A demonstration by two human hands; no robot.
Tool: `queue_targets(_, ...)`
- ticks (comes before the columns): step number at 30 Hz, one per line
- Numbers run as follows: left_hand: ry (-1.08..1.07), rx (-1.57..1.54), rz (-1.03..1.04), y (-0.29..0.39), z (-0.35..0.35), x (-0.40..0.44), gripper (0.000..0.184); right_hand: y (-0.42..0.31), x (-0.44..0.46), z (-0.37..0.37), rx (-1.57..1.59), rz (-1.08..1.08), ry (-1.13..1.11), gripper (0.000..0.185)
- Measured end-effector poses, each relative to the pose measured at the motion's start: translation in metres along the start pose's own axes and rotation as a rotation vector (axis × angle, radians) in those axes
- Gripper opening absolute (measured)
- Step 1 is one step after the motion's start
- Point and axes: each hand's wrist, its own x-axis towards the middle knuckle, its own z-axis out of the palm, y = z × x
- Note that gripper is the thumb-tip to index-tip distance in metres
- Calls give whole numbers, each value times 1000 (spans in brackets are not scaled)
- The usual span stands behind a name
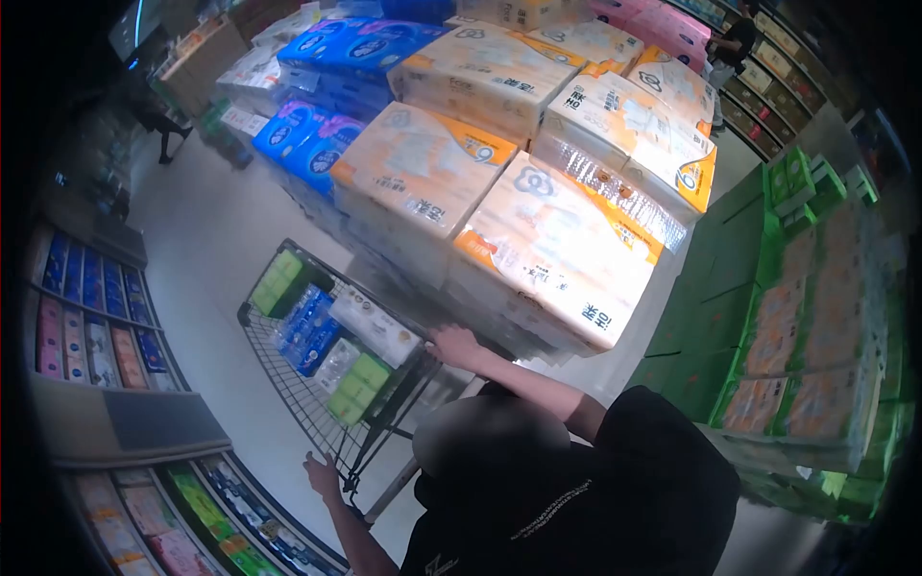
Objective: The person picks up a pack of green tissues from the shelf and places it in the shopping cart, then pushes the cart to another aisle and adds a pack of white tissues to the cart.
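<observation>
A wire shopping cart (288, 408) holds green packs (361, 386), a blue pack (313, 328) and a white pack (373, 326), all of them wrapped. My left hand (323, 476) is beside the near left corner of the cart, its fingers apart and nothing in them. At the opposite near corner, my right hand (455, 347) has its fingers spread and slightly bent, close to the cart's edge and the white pack. Whether it touches the cart I cannot tell. Large tissue bundles (557, 254) are stacked just beyond my right hand.
Blue bundles (351, 48) lie in the same tall stack. Low shelves of packs (96, 336) run along the left side. Green cartons (696, 317) and wrapped goods stand on the right. Another person (735, 48) is at the far right; a walking person (165, 130) is at the far left.
</observation>
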Motion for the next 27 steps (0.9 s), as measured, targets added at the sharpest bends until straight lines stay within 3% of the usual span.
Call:
queue_targets(2, 114, -22, 83, 24, -15, 10, 41, 13, -35, 3, 191, -286, 470, 38)
queue_targets(4, 152, -224, 316, 70, -29, 32, 36, 18, -68, -21, 252, -348, 461, 33)
queue_targets(8, 43, -703, 619, 241, -94, 19, 28, 6, -140, -108, 409, -519, 353, 24)
queue_targets(10, -127, -932, 690, 314, -118, -7, 27, 7, -178, -136, 329, -554, 563, 21)
queue_targets(13, -288, -1104, 899, 392, -140, -38, 29, 30, -216, -130, 288, -380, 1165, 33)
queue_targets(14, -325, -1154, 927, 412, -141, -44, 32, 31, -225, -137, 222, -321, 1256, 41)
queue_targets(16, -354, -1136, 956, 440, -145, -52, 39, 52, -226, -121, 374, -113, 1404, 45)
queue_targets(17, -310, -1097, 985, 451, -138, -52, 41, 49, -229, -117, 399, -154, 1364, 45)
queue_targets(19, -265, -1117, 922, 459, -133, -58, 47, 46, -235, -116, 381, 155, 1382, 45)
queue_targets(21, -220, -1140, 881, 461, -126, -57, 46, 45, -234, -108, 442, 136, 1341, 40)
queue_targets(24, -316, -1198, 884, 462, -121, -57, 45, 44, -231, -100, 773, 232, 1265, 32)
queue_targets(27, -453, -1211, 871, 465, -116, -60, 48, 54, -232, -96, 799, 250, 1216, 28)
